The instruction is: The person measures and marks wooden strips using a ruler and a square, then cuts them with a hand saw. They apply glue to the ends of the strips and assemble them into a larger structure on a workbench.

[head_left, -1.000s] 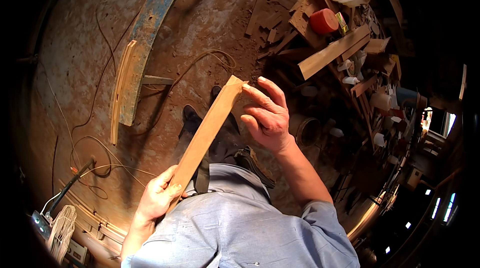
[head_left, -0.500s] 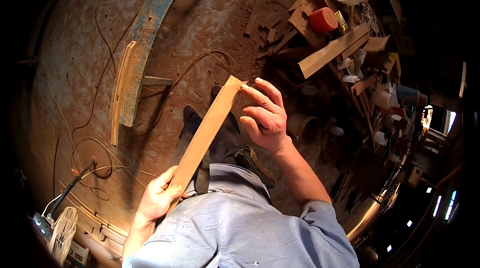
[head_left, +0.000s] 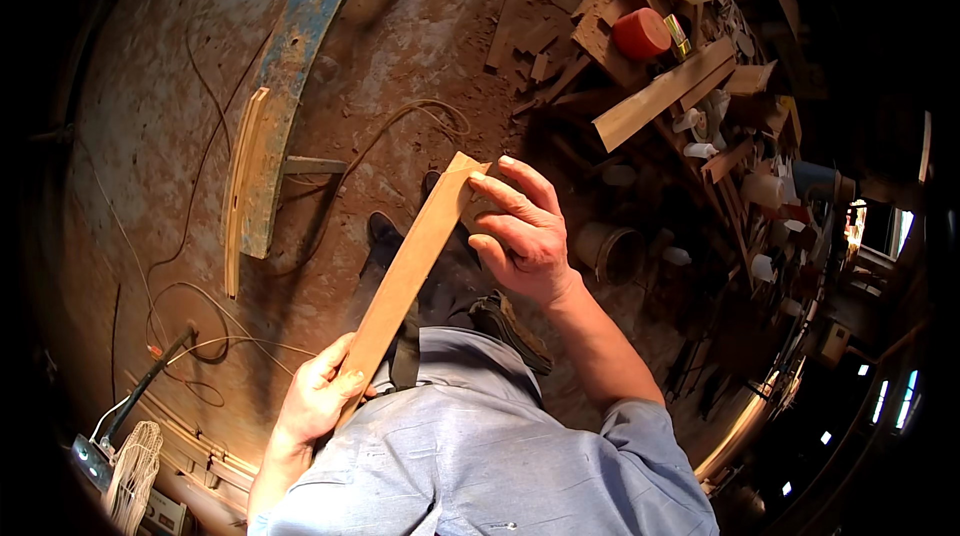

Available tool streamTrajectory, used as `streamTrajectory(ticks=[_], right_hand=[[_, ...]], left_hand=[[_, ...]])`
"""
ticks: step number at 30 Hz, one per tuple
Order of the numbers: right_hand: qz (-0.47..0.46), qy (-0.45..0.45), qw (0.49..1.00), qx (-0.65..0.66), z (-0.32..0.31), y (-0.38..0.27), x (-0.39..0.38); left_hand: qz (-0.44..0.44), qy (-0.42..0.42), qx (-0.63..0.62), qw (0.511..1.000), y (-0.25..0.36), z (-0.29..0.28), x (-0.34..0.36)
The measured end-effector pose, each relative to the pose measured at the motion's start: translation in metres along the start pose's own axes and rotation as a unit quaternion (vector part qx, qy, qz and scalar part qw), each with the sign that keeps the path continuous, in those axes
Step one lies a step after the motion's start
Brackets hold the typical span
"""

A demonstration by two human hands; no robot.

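Observation:
A long, pale strip of wood [head_left: 408, 268] slants up and away from my waist, its far end slightly right of its near end. My left hand [head_left: 322, 391] is closed round the strip's lower part, the thumb lying on its top face. At the far end, my right hand [head_left: 522, 234] has its fingers curved and apart, and a fingertip touches the strip's right corner. A small pointed sliver or corner [head_left: 484, 168] shows beside that fingertip; I cannot tell which. The strip's near end is hidden against my shirt.
To the left, a blue-stained plank bench [head_left: 290, 86] carries a narrow grooved wooden strip [head_left: 243, 191]. A cable [head_left: 385, 121] loops across the dusty floor. A pile of offcuts [head_left: 665, 96] with a red container [head_left: 641, 35] lies at far right. A bucket [head_left: 610, 253] stands beyond my right forearm.
My right hand has shifted slightly left along the strip's far end, its fingertip now a little further onto the wood. The left hand keeps its hold.

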State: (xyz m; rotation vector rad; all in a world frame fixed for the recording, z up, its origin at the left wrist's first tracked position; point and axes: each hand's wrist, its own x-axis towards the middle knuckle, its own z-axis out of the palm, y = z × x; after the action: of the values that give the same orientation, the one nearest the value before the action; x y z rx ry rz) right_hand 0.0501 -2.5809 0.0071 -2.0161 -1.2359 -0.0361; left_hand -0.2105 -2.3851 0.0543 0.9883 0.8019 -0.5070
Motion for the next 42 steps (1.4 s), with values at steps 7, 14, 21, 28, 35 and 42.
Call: streamTrajectory(ticks=[7,14,21,28,35,42], right_hand=[[0.009,0.019,1.0,-0.015,-0.003,-0.008,0.004],[0.006,-0.003,1.0,-0.028,0.001,-0.009,-0.004],[0.004,-0.007,1.0,-0.021,0.0,-0.01,-0.005],[0.023,0.022,0.999,-0.026,-0.008,-0.006,0.001],[0.005,0.012,1.0,-0.017,-0.004,-0.003,0.008],[0.012,0.028,0.999,-0.023,-0.008,-0.003,0.006]], left_hand=[[-0.001,0.004,0.007,1.0,0.0,-0.002,-0.001],[0.006,-0.012,-0.003,1.0,0.0,-0.006,0.0],[0.008,-0.014,-0.001,1.0,0.003,-0.008,0.001],[0.0,-0.014,-0.003,1.0,0.003,-0.01,0.0],[0.003,-0.014,-0.003,1.0,0.004,-0.01,-0.001],[-0.004,-0.007,-0.004,1.0,0.005,-0.007,0.0]])
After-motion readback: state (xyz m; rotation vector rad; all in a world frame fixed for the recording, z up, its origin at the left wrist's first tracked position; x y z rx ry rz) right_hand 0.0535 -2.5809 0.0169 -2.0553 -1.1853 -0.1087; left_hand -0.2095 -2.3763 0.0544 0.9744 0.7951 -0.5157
